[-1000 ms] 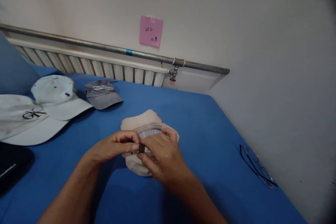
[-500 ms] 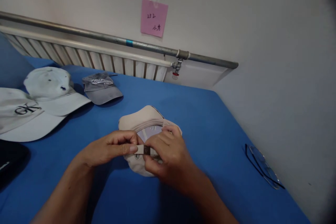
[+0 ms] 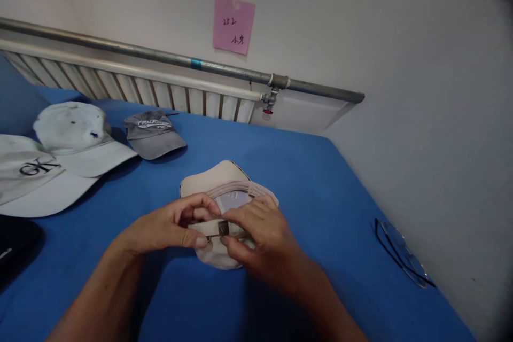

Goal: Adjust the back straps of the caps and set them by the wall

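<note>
A beige baseball cap (image 3: pixel 218 175) lies upside down on the blue surface, its brim pointing away and its inside facing up. Across its back opening runs an adjusting strap (image 3: pixel 210 227) with a dark brown buckle (image 3: pixel 223 227). My left hand (image 3: pixel 172 227) has its thumb at the strap's lower edge and its fingers curled above, a loose hold near the strap's left end. My right hand (image 3: pixel 260 232) pinches the strap at the buckle between thumb and index finger. Its other fingers rest over the cap's right side.
To the left sit a white cap with a small emblem (image 3: pixel 74 131), a white cap with black letters (image 3: pixel 52 189) and a grey cap (image 3: pixel 154 136). A black object (image 3: pixel 18 238) is at the left edge. Glasses (image 3: pixel 404 254) lie near the right wall; a radiator (image 3: pixel 132 88) stands behind.
My left thumb has moved down and left, and its fingers have spread away from it, showing more of the strap's left end. My right hand stays at the buckle.
</note>
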The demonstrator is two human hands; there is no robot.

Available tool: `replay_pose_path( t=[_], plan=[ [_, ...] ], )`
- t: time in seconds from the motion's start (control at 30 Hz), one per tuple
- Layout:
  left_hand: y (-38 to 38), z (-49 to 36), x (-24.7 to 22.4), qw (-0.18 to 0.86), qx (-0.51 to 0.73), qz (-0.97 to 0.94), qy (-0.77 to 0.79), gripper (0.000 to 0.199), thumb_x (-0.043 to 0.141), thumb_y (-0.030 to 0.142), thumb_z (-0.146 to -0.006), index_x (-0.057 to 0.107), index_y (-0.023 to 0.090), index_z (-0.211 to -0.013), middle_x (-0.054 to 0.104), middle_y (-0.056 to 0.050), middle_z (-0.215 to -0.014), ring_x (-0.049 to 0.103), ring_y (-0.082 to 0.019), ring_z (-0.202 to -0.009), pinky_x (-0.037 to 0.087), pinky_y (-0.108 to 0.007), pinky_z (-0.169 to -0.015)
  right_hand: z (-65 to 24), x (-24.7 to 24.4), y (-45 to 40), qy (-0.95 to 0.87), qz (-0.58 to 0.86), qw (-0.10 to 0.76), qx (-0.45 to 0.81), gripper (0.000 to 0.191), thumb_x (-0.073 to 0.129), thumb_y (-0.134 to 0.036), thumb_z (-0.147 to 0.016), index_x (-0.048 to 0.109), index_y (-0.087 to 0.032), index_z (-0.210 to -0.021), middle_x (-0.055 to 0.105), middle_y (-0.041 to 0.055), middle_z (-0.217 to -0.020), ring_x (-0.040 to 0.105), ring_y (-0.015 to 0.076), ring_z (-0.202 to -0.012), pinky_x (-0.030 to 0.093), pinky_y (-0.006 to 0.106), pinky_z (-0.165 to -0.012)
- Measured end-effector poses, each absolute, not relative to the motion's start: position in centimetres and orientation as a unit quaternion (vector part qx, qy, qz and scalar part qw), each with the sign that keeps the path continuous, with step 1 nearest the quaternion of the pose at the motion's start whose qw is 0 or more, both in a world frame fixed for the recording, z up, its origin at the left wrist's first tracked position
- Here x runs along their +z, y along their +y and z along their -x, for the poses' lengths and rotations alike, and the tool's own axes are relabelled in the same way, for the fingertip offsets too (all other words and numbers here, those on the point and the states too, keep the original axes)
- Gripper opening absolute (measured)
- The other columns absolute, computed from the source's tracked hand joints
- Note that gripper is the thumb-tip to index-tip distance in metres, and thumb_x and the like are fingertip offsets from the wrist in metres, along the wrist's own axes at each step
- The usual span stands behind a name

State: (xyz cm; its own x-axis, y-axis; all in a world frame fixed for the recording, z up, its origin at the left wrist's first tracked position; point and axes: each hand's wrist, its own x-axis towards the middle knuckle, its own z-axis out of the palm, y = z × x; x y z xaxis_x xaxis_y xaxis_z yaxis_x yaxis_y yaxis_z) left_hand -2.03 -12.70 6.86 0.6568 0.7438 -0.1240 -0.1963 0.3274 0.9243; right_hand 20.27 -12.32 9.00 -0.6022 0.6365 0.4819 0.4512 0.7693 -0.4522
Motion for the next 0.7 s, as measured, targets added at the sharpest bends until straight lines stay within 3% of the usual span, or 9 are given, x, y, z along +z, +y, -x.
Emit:
replay_pose_path(
  t=[0.3, 0.5, 0.7],
  plan=[
    [-12.8, 2.4, 7.1, 0.760, 0.317, -0.496, 0.276, 0.026, 0.075, 0.017, -0.079, 0.061, 0.017, -0.101, 0.067, 0.000, -0.085, 0.062, -0.010, -0.073, 0.047, -0.020, -0.066, -20.3, 11.2, -12.7, -0.893, 0.278, 0.281, 0.215, 0.016, 0.062, -0.017, -0.083, 0.068, -0.017, -0.098, 0.072, 0.0039, -0.091, 0.063, 0.0188, -0.084, 0.040, 0.035, -0.083],
    [-12.7, 2.3, 7.0, 0.746, 0.330, -0.499, 0.295, 0.024, 0.077, 0.019, -0.078, 0.062, 0.017, -0.097, 0.063, 0.001, -0.085, 0.059, -0.009, -0.074, 0.046, -0.018, -0.065, -19.2, 11.5, -12.4, -0.863, 0.369, 0.150, 0.310, 0.011, 0.064, -0.024, -0.084, 0.069, -0.020, -0.093, 0.072, 0.0013, -0.087, 0.062, 0.0160, -0.077, 0.040, 0.027, -0.066],
    [-12.6, 2.4, 6.9, 0.737, 0.316, -0.503, 0.322, 0.024, 0.077, 0.023, -0.077, 0.062, 0.016, -0.094, 0.062, 0.001, -0.084, 0.056, -0.009, -0.074, 0.044, -0.019, -0.064, -19.8, 10.6, -11.6, -0.837, 0.369, 0.112, 0.388, 0.011, 0.062, -0.028, -0.088, 0.067, -0.019, -0.091, 0.068, 0.0005, -0.082, 0.056, 0.0131, -0.072, 0.036, 0.025, -0.061]
  ],
)
